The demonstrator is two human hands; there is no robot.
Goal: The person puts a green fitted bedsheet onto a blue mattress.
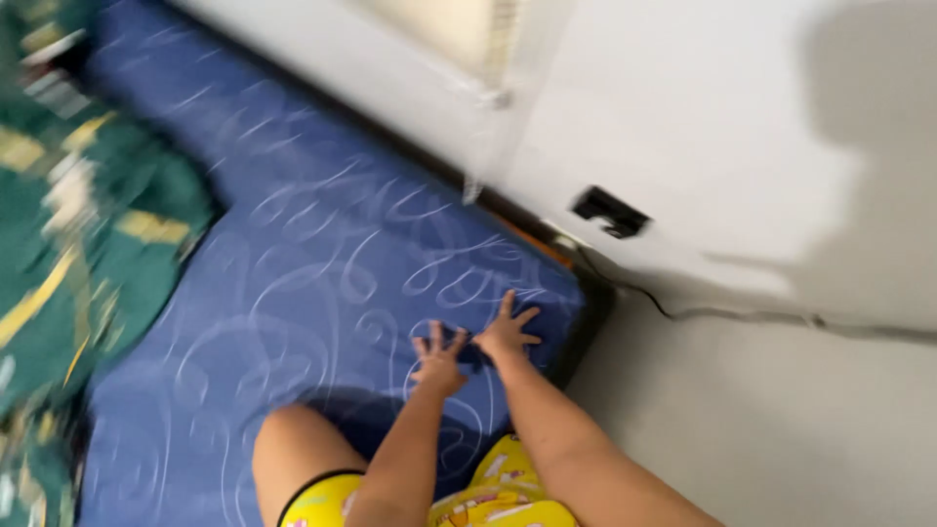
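Observation:
A blue mattress point(293, 283) with pale swirl patterns fills the middle of the view. My left hand point(438, 353) rests on it near its right corner, fingers spread. My right hand point(507, 329) lies just beside it, fingers apart and flat on the blue cover, close to the mattress edge. A small dark fold or object sits between the two hands; the blur hides what it is. My knee point(293, 449) and yellow patterned shorts point(488, 498) show at the bottom.
A green and yellow patterned cloth point(78, 224) lies bunched on the left part of the mattress. A white wall point(703, 127) with a black socket point(611, 211) and a trailing cable point(742, 314) stands to the right. Grey floor point(761, 420) runs beside the mattress.

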